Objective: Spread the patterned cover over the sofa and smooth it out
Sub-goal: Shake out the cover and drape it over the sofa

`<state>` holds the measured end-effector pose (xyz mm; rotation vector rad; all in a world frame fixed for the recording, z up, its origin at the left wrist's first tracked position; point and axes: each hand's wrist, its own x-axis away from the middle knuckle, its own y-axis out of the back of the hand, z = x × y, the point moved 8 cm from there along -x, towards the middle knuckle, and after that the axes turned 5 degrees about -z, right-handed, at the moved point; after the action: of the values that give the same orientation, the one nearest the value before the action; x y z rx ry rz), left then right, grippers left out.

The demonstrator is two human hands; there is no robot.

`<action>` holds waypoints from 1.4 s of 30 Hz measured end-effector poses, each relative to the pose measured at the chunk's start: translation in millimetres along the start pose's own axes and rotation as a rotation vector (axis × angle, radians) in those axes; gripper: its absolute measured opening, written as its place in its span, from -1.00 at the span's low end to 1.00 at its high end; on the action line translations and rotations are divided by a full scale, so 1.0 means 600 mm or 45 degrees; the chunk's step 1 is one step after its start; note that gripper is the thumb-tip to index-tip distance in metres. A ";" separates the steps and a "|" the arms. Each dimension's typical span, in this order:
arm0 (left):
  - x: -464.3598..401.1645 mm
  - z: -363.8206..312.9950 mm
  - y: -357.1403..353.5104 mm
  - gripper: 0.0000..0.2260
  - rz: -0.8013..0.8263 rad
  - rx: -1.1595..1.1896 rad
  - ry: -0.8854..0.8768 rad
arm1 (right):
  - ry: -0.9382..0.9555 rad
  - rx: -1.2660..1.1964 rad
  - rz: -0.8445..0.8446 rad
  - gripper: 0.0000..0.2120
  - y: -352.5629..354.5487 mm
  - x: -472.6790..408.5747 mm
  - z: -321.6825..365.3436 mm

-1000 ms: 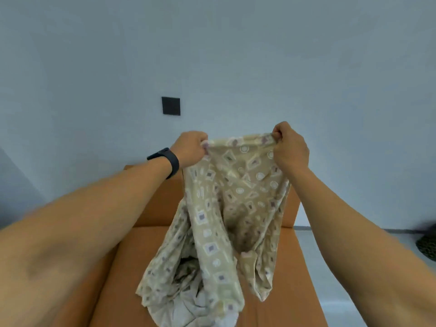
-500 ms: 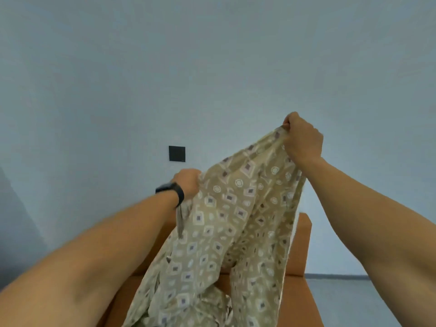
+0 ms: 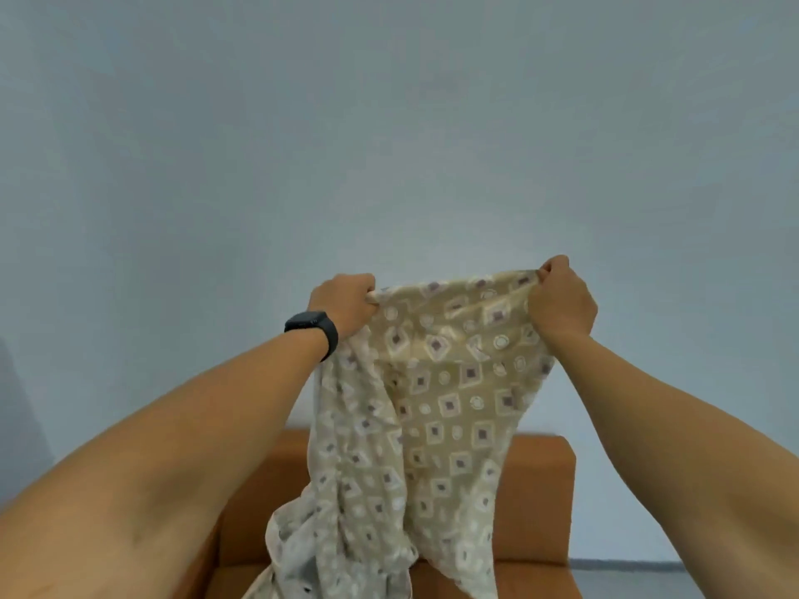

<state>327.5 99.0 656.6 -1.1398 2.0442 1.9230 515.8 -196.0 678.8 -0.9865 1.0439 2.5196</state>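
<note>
The beige patterned cover (image 3: 449,408) hangs in front of me, bunched and twisted toward its lower end. My left hand (image 3: 343,304), with a black band on its wrist, grips the cover's top edge at the left. My right hand (image 3: 562,298) grips the same edge at the right, slightly higher. Between the two fists the top edge is stretched nearly level. Below and behind the cloth stands the orange sofa (image 3: 538,503); its backrest shows on both sides, and the cloth hides most of the seat.
A plain pale blue wall (image 3: 389,144) fills the upper view behind the sofa. At the lower right a strip of grey floor (image 3: 627,581) and a dark skirting line run beside the sofa.
My left hand has risen to about the level of my right, and the cover's top edge now stretches nearly level between them. The view has tilted upward, and the black wall plate is out of sight.
</note>
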 end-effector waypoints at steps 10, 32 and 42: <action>0.011 0.056 -0.044 -0.73 0.269 -0.251 -0.111 | 0.187 0.183 0.085 -0.86 0.001 0.033 -0.047; 0.053 -0.057 -0.151 -0.93 0.360 0.321 -0.224 | 0.134 -0.426 0.726 -0.80 -0.195 0.223 0.076; 0.103 0.121 -0.175 -0.80 0.513 -0.252 0.098 | -0.216 -0.278 0.241 -0.72 -0.118 0.135 -0.003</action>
<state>315.1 146.2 523.1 -0.8987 2.3115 2.3421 488.4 -149.5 586.1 -0.7380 0.8632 2.8631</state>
